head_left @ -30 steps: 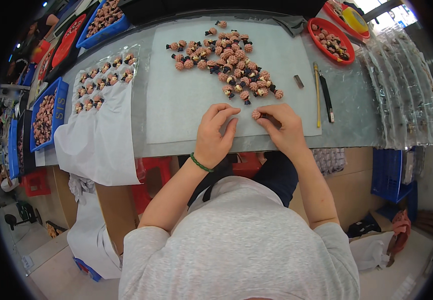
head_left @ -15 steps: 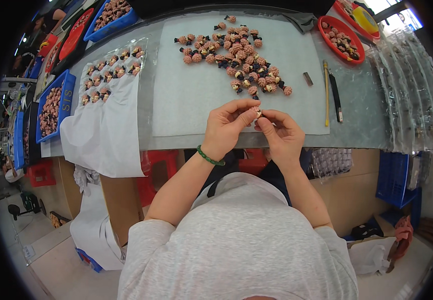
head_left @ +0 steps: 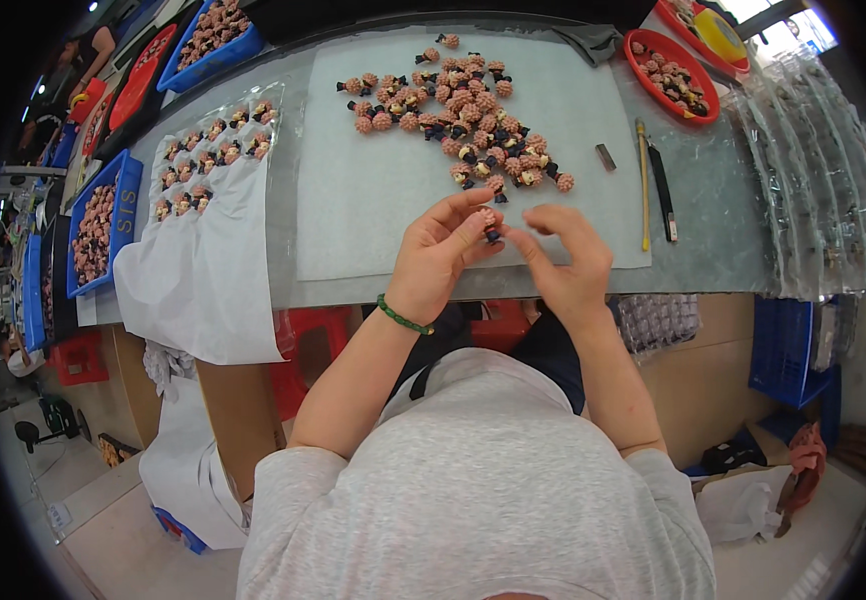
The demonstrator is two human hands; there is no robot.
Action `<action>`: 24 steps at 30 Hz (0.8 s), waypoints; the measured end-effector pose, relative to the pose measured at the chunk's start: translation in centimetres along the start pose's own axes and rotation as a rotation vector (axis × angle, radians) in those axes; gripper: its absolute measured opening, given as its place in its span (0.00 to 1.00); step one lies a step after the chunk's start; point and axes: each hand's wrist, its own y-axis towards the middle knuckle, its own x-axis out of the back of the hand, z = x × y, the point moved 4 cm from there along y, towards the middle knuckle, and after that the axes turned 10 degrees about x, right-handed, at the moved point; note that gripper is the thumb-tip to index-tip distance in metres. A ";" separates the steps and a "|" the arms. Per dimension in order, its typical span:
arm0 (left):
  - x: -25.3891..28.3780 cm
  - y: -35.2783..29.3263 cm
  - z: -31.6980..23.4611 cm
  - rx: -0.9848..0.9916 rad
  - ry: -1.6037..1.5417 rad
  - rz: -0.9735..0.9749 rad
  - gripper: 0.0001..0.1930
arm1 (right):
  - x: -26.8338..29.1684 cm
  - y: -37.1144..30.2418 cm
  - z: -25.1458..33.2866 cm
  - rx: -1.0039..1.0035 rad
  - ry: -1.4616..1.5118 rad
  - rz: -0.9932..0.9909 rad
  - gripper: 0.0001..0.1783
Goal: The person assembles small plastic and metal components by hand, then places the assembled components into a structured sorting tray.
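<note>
A small figurine (head_left: 491,226) with a bumpy pink head and a dark lower part is pinched between the thumb and index finger of my left hand (head_left: 431,252). Beside it, my right hand (head_left: 570,262) has thumb and index finger apart, with the thumb tip close to the figurine. Nothing shows between the right fingers. Just beyond my hands lies a pile of similar figurines (head_left: 478,105) on a white sheet (head_left: 353,230). One single figurine (head_left: 496,187) sits at the pile's near edge, close to my left fingertips.
Rows of figurines (head_left: 193,165) lie on white paper at the left, near a blue bin (head_left: 128,215). To the right are a yellow stick (head_left: 643,190), a black pen-like tool (head_left: 662,190), a small dark block (head_left: 605,156), a red tray (head_left: 708,105) and stacked clear plastic trays (head_left: 813,190).
My right fingers have come off the figurine and spread apart. My left hand still holds it, now with its dark part showing. The whole view has shifted slightly.
</note>
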 end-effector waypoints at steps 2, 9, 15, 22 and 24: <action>-0.6 -0.1 -0.5 0.043 -0.021 0.048 0.15 | 1.6 1.0 -2.3 -0.147 -0.292 -0.095 0.18; -0.7 -0.4 -0.4 0.116 0.013 -0.024 0.12 | 2.8 1.3 -5.8 -0.331 -0.443 0.155 0.18; -1.5 0.1 0.2 0.169 0.111 0.013 0.14 | 0.1 -0.3 -1.4 -0.512 0.684 -0.335 0.14; -1.0 -0.3 -0.6 -0.022 0.291 -0.017 0.12 | -1.4 -1.9 -0.4 -0.519 0.669 -0.156 0.14; -0.9 -0.5 -0.7 -0.089 0.324 -0.016 0.11 | -1.4 -2.1 -0.6 -0.466 0.627 -0.160 0.15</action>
